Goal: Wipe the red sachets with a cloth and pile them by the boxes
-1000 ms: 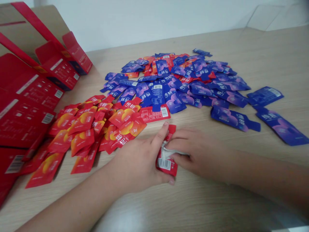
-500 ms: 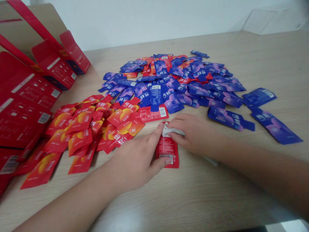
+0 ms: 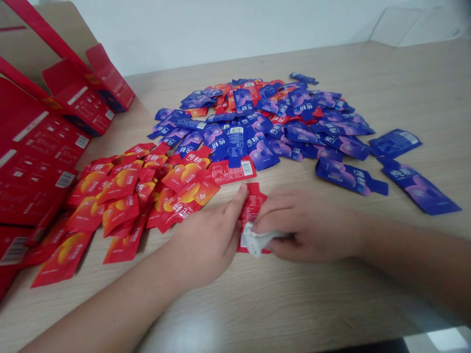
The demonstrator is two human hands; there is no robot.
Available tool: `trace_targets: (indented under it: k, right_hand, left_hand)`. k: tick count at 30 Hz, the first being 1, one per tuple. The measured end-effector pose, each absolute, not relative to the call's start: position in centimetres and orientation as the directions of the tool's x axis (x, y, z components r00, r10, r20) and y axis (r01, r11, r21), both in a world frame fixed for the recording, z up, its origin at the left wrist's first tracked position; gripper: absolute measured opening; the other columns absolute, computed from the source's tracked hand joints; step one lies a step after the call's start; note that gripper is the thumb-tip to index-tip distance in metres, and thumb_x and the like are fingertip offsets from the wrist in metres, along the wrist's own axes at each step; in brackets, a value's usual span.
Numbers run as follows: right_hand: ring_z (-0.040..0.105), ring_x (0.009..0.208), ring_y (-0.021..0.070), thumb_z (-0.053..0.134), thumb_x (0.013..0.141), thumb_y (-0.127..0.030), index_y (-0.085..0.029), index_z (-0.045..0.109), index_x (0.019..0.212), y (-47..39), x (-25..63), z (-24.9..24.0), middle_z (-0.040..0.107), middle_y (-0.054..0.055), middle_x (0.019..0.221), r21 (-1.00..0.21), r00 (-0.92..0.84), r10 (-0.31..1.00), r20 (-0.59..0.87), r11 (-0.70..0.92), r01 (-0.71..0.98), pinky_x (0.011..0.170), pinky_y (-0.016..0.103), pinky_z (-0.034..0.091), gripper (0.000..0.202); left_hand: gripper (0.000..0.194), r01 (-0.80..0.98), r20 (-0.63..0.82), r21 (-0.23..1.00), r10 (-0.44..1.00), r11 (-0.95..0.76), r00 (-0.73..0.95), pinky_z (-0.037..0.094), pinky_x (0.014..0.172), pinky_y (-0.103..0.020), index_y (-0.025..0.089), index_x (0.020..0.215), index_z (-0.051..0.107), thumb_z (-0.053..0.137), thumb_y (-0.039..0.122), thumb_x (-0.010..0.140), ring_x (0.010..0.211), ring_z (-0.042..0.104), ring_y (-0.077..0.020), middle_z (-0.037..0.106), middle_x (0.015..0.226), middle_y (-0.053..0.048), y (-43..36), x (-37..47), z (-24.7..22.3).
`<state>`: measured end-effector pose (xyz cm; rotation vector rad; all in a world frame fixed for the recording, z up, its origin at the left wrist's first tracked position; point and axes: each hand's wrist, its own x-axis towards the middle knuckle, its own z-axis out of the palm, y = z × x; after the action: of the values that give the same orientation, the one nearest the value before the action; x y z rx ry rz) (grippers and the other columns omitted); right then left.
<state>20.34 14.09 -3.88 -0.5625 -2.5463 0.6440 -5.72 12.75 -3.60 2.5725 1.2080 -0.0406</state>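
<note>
A small red sachet [image 3: 253, 192] lies barcode side up on the table in front of me. My left hand [image 3: 208, 242] rests flat along its left edge, the index finger stretched out and touching the side; the thumb is mostly hidden. In my right hand [image 3: 303, 225] a crumpled white cloth [image 3: 255, 241] is bunched between closed fingers. It presses on the lower part of the sachet and covers much of the barcode. Left of my hands sits a pile of red sachets with orange fruit prints [image 3: 123, 184].
Behind my hands spreads a heap of blue sachets [image 3: 235, 142] mixed with some red ones. Two blue sachets [image 3: 419, 189] lie apart at the right. Red cardboard boxes [image 3: 40, 132] stand at the left. A clear plastic piece [image 3: 395, 27] stands by the wall.
My right hand has moved the white cloth from the sachet's top end down to its lower end, towards me. My left thumb no longer lies across the sachet.
</note>
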Motion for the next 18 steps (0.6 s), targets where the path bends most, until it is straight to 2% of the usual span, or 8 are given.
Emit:
trace_targets:
  k: [2, 5, 11, 15, 16, 18]
  right_hand:
    - [0.071, 0.099, 0.0199, 0.070, 0.095, -0.015, -0.023, 0.074, 0.097, 13.4, 19.8, -3.7, 0.079, 0.002, 0.100, -0.562, -0.866, 0.454, 0.209, 0.781, 0.274, 0.092, 0.033, 0.056, 0.009]
    - [0.071, 0.103, 0.0227, 0.074, 0.093, -0.017, -0.024, 0.074, 0.094, 13.1, 19.2, -3.8, 0.079, 0.001, 0.100, -0.526, -0.874, 0.472, 0.118, 0.776, 0.348, 0.099, 0.037, 0.055, 0.008]
    - [0.073, 0.101, 0.0252, 0.076, 0.095, -0.023, -0.027, 0.072, 0.089, 14.4, 19.2, -4.1, 0.079, 0.002, 0.103, -0.383, -0.774, 0.613, 0.156, 0.760, 0.525, 0.098, 0.039, 0.057, 0.008]
    - [0.073, 0.107, 0.0279, 0.070, 0.101, -0.025, -0.023, 0.075, 0.101, 15.7, 19.5, -4.5, 0.080, 0.007, 0.109, -0.297, -0.710, 0.681, 0.180, 0.725, 0.621, 0.102, 0.042, 0.055, 0.005]
    - [0.072, 0.108, 0.0286, 0.068, 0.102, -0.024, -0.022, 0.076, 0.103, 16.0, 19.6, -4.7, 0.080, 0.008, 0.110, -0.277, -0.696, 0.693, 0.186, 0.717, 0.640, 0.101, 0.043, 0.055, 0.008]
    - [0.071, 0.107, 0.0299, 0.064, 0.104, -0.024, -0.020, 0.076, 0.107, 16.6, 19.9, -5.1, 0.078, 0.010, 0.110, -0.242, -0.656, 0.725, 0.209, 0.689, 0.684, 0.099, 0.045, 0.054, 0.013]
  left_hand:
    - [0.078, 0.750, -0.146, 0.257, 0.743, -0.609, 0.653, 0.065, 0.097, -0.050, 0.011, 0.178, 0.013, 0.043, 0.022, 0.107, 0.118, 0.078, -0.0333, 0.076, 0.136, -0.019, 12.8, -5.8, -3.7]
    - [0.078, 0.749, -0.134, 0.262, 0.745, -0.609, 0.653, 0.065, 0.099, -0.050, 0.014, 0.179, 0.012, 0.044, 0.023, 0.108, 0.120, 0.078, -0.0327, 0.075, 0.140, -0.019, 12.7, -5.8, -3.7]
    - [0.076, 0.772, -0.156, 0.247, 0.763, -0.585, 0.628, 0.067, 0.091, -0.049, 0.015, 0.179, 0.009, 0.042, 0.024, 0.111, 0.110, 0.081, -0.0329, 0.079, 0.130, -0.018, 12.7, -5.6, -3.6]
    - [0.078, 0.793, -0.174, 0.262, 0.782, -0.550, 0.599, 0.066, 0.097, -0.053, 0.016, 0.180, 0.005, 0.042, 0.030, 0.113, 0.115, 0.080, -0.0341, 0.079, 0.132, -0.018, 12.8, -5.7, -3.2]
    - [0.076, 0.788, -0.170, 0.275, 0.778, -0.551, 0.604, 0.065, 0.100, -0.054, 0.017, 0.180, 0.007, 0.042, 0.033, 0.114, 0.118, 0.079, -0.0340, 0.077, 0.137, -0.018, 12.8, -5.6, -3.0]
    - [0.068, 0.761, -0.149, 0.296, 0.759, -0.577, 0.633, 0.063, 0.106, -0.056, 0.023, 0.177, 0.026, 0.042, 0.045, 0.115, 0.128, 0.075, -0.0345, 0.069, 0.153, -0.017, 12.4, -5.4, -2.6]
